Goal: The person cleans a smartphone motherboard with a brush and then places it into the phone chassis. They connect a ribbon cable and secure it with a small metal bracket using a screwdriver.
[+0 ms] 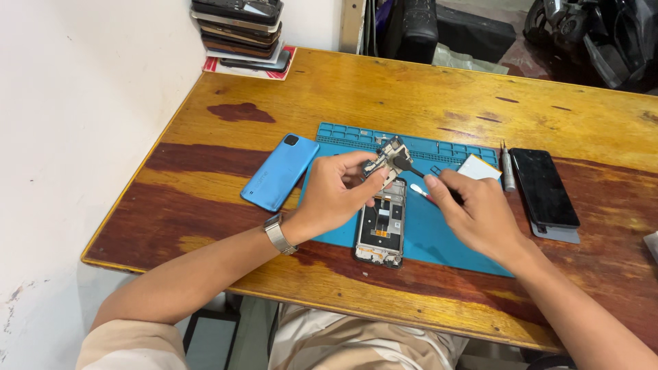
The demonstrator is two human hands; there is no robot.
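Circuit board: the left hand (336, 195) pinched a small phone circuit board (385, 159) between thumb and fingertips, raised above the opened phone frame (381, 229), near the top edge of the blue repair mat (439, 240).
Brush: the right hand (476, 212) was closed around a slim tool with a white handle and a dark brush-like tip (403, 164), the tip touching the board's edge.
Risk of dropping: the board was gripped only at its rim; a hard stroke could, I judged, have twisted it loose and sent it down onto the open frame below.
Risk of damage: too much pressure from the tip might have bent a connector or knocked off a small part; the parts themselves were too small to make out.
Risk of stray bits: loosened dirt could have fallen into the exposed frame lying right under the work.
Risk at the side: a screwdriver (507, 168), a white card (478, 166) and a black phone (543, 188) lay near the right forearm, which could have nudged them.
Left hand pose: wrist lifted, palm turned inward, wristwatch (276, 233) showing, forearm crossing the bench (384, 89) edge.
Right hand pose: fingers curled, knuckles up, forearm angled in from the lower right.
Elsewhere: a blue back cover (279, 171) lay left of the mat; a stack of phones (240, 31) sat at the far corner.
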